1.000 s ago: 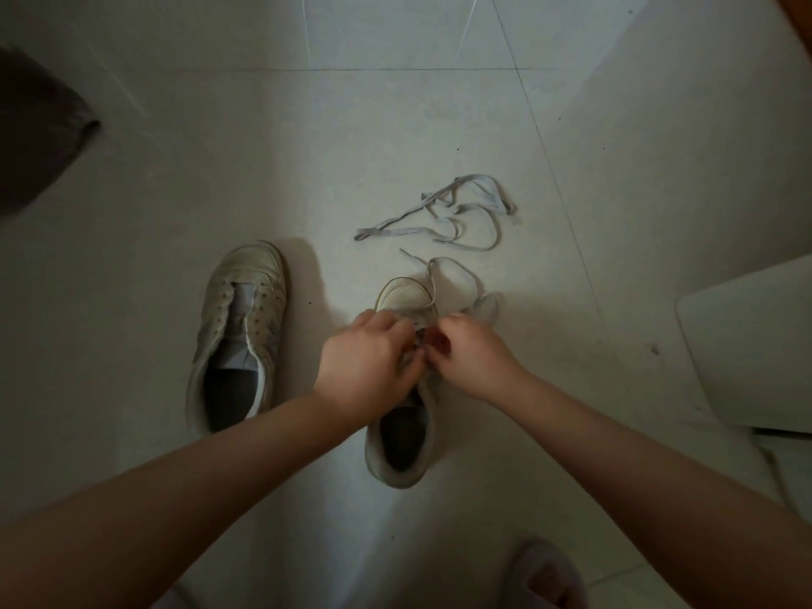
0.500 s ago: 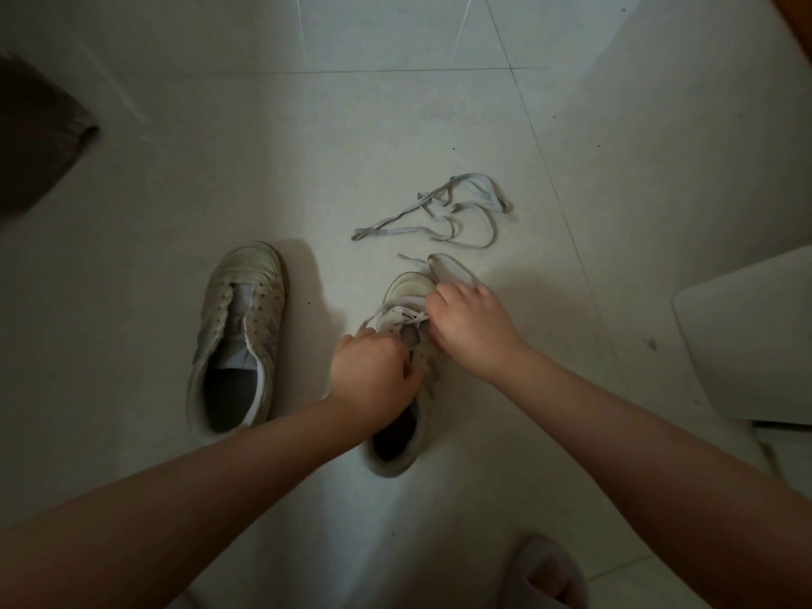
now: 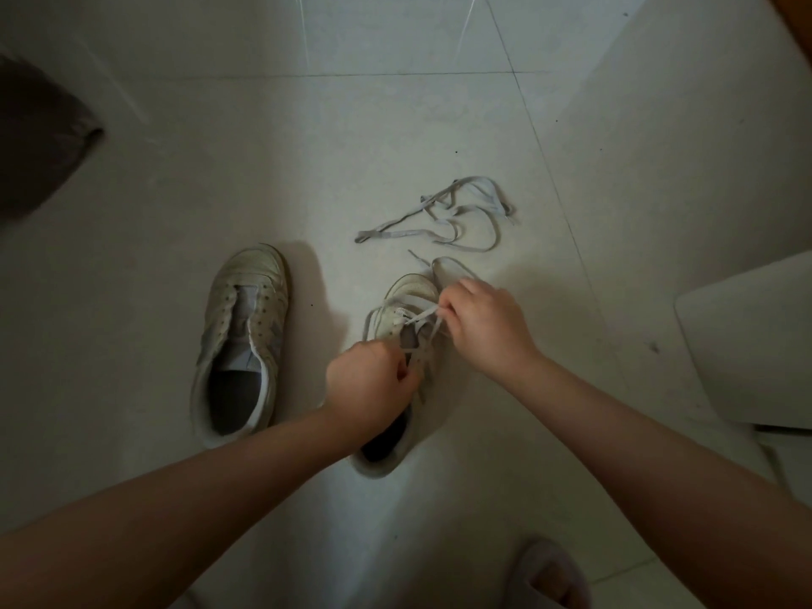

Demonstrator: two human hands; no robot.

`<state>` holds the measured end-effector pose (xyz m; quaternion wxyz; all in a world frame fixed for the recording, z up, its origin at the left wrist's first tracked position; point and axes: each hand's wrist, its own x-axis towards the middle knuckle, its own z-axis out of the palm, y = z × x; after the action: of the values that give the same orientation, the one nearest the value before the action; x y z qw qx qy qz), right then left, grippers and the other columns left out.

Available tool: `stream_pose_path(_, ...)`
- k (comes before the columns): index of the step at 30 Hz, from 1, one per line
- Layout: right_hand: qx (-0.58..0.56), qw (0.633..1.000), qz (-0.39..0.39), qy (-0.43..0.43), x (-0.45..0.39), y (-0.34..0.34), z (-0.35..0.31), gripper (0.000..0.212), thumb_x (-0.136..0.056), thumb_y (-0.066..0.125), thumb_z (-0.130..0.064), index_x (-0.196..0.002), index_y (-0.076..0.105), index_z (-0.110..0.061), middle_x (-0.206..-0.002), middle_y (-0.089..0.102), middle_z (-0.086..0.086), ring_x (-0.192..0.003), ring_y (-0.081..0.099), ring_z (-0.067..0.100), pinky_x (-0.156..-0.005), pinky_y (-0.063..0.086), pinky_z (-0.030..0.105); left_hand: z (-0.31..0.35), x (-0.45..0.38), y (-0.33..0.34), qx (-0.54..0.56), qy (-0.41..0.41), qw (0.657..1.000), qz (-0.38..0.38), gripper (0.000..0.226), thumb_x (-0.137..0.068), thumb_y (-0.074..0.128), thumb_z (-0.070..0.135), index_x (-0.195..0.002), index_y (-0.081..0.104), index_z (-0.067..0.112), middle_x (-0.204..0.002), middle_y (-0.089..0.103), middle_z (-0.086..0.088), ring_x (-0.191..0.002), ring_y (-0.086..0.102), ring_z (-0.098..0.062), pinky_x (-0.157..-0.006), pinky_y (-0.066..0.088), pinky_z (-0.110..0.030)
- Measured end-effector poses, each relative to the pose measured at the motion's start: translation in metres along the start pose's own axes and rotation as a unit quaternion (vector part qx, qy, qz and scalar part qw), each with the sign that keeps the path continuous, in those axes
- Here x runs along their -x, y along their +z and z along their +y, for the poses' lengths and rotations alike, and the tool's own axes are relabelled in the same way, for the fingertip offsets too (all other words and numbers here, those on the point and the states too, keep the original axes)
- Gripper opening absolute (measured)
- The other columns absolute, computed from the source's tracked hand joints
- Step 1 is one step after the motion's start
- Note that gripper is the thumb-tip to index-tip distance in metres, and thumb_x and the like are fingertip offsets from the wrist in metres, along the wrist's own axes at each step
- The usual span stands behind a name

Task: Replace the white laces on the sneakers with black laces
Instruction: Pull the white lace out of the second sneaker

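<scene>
Two worn white sneakers stand on the tiled floor. The left sneaker (image 3: pixel 241 340) has bare eyelets and no lace. The right sneaker (image 3: pixel 406 309) still carries a white lace (image 3: pixel 417 320) across its upper eyelets. My left hand (image 3: pixel 368 389) grips the middle of that shoe, fingers curled over its tongue and lace. My right hand (image 3: pixel 485 325) pinches a strand of the lace near the toe, holding it taut. A loose white lace (image 3: pixel 444 217) lies in a tangle on the floor beyond the shoes. No black lace is in view.
A dark cloth (image 3: pixel 39 134) lies at the far left. A pale flat board (image 3: pixel 751 345) sits at the right edge. A slippered foot (image 3: pixel 549 578) shows at the bottom. The floor (image 3: pixel 307 147) beyond the shoes is pale tile.
My right hand has moved up toward the toe, drawing the lace out. My left hand has slid down the shoe toward its opening. The lace now shows loosened loops.
</scene>
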<state>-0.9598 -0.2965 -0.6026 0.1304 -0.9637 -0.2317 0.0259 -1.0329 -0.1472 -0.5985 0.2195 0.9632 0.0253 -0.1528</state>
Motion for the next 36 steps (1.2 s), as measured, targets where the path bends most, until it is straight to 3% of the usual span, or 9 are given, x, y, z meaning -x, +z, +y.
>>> stream_pose_path(2, 0.036, 0.999, 0.023, -0.011, 0.000, 0.001, 0.001, 0.008, -0.083, 0.066, -0.010, -0.078, 0.060, -0.008, -0.077, 0.058, 0.006, -0.066, 0.058, 0.029, -0.059, 0.041, 0.034, 0.001, 0.001, -0.001, 0.022, -0.011, 1.000, -0.007, 0.038, -0.092, 0.048, 0.041, -0.062, 0.055, 0.019, -0.066, 0.059, 0.001, -0.063, 0.057, -0.016, -0.055, 0.046, -0.028)
stream_pose_path(4, -0.050, 0.993, -0.039, 0.096, 0.006, 0.003, -0.008, 0.016, -0.091, 0.059, -0.024, -0.082, 0.058, -0.010, -0.081, 0.056, 0.003, -0.071, 0.055, 0.024, -0.062, 0.041, 0.033, 0.001, 0.002, -0.001, 0.029, -0.016, 0.999, -0.010, 0.038, -0.093, 0.048, 0.041, -0.065, 0.060, 0.017, -0.066, 0.061, 0.000, -0.063, 0.059, -0.017, -0.058, 0.048, -0.029)
stream_pose_path(8, -0.227, 0.918, -0.187, 0.267, 0.016, 0.013, -0.015, 0.034, -0.088, 0.062, -0.039, -0.069, 0.055, -0.011, -0.067, 0.055, 0.002, -0.067, 0.052, 0.018, -0.058, 0.038, 0.025, 0.001, 0.005, 0.003, 0.053, -0.017, 0.998, -0.001, 0.038, -0.093, 0.050, 0.039, -0.066, 0.062, 0.015, -0.066, 0.062, -0.002, -0.062, 0.057, -0.018, -0.056, 0.044, -0.028)
stream_pose_path(16, -0.096, 0.969, 0.004, 0.229, 0.005, -0.007, 0.020, 0.014, -0.089, 0.061, -0.025, -0.081, 0.058, -0.014, -0.086, 0.059, 0.004, -0.078, 0.054, 0.021, -0.065, 0.039, 0.030, -0.004, 0.005, 0.007, 0.080, -0.007, 0.997, 0.001, 0.033, -0.092, 0.053, 0.036, -0.064, 0.054, 0.017, -0.061, 0.054, -0.001, -0.057, 0.048, -0.016, -0.048, 0.030, -0.021)
stream_pose_path(21, -0.236, 0.887, -0.233, 0.322, 0.018, 0.009, 0.001, 0.049, -0.084, 0.064, -0.050, -0.063, 0.057, -0.006, -0.063, 0.058, 0.006, -0.065, 0.060, 0.024, -0.062, 0.045, 0.031, -0.003, 0.004, 0.010, 0.100, -0.003, 0.995, 0.011, 0.034, -0.091, 0.055, 0.036, -0.062, 0.054, 0.018, -0.059, 0.053, 0.000, -0.058, 0.052, -0.018, -0.053, 0.030, -0.026)
stream_pose_path(26, -0.259, 0.912, -0.095, 0.303, 0.012, 0.010, -0.003, 0.018, -0.088, 0.063, -0.017, -0.079, 0.067, -0.002, -0.075, 0.062, 0.007, -0.071, 0.054, 0.015, -0.061, 0.036, 0.026, -0.006, 0.005, 0.012, 0.113, 0.003, 0.994, 0.000, 0.035, -0.091, 0.056, 0.034, -0.061, 0.050, 0.019, -0.051, 0.042, 0.006, -0.053, 0.044, -0.013, -0.046, 0.023, -0.016)
stream_pose_path(28, -0.287, 0.888, -0.032, 0.357, 0.002, -0.003, 0.011, 0.015, -0.087, 0.061, -0.016, -0.073, 0.064, -0.009, -0.070, 0.060, 0.004, -0.068, 0.053, 0.016, -0.060, 0.037, 0.024, -0.010, 0.006, 0.014, 0.124, -0.004, 0.992, -0.006, 0.035, -0.090, 0.058, 0.033, -0.060, 0.050, 0.018, -0.050, 0.042, 0.006, -0.049, 0.040, -0.009, -0.046, 0.023, -0.015)
stream_pose_path(33, -0.342, 0.822, -0.281, 0.359, 0.015, 0.000, -0.003, 0.033, -0.089, 0.062, -0.039, -0.087, 0.068, -0.006, -0.077, 0.068, 0.006, -0.069, 0.061, 0.017, -0.052, 0.041, 0.020, -0.011, 0.003, 0.016, 0.144, -0.004, 0.990, -0.003, 0.037, -0.088, 0.060, 0.031, -0.056, 0.047, 0.020, -0.047, 0.040, 0.007, -0.045, 0.037, -0.007, -0.047, 0.024, -0.015)
stream_pose_path(36, -0.359, 0.837, -0.194, 0.365, 0.018, 0.015, -0.010, 0.022, -0.091, 0.060, -0.024, -0.084, 0.068, -0.004, -0.078, 0.066, 0.009, -0.068, 0.061, 0.018, -0.054, 0.043, 0.023, -0.007, 0.002, 0.018, 0.154, 0.000, 0.988, -0.001, 0.034, -0.088, 0.060, 0.030, -0.059, 0.052, 0.017, -0.048, 0.040, 0.007, -0.046, 0.038, -0.009, -0.048, 0.027, -0.022)
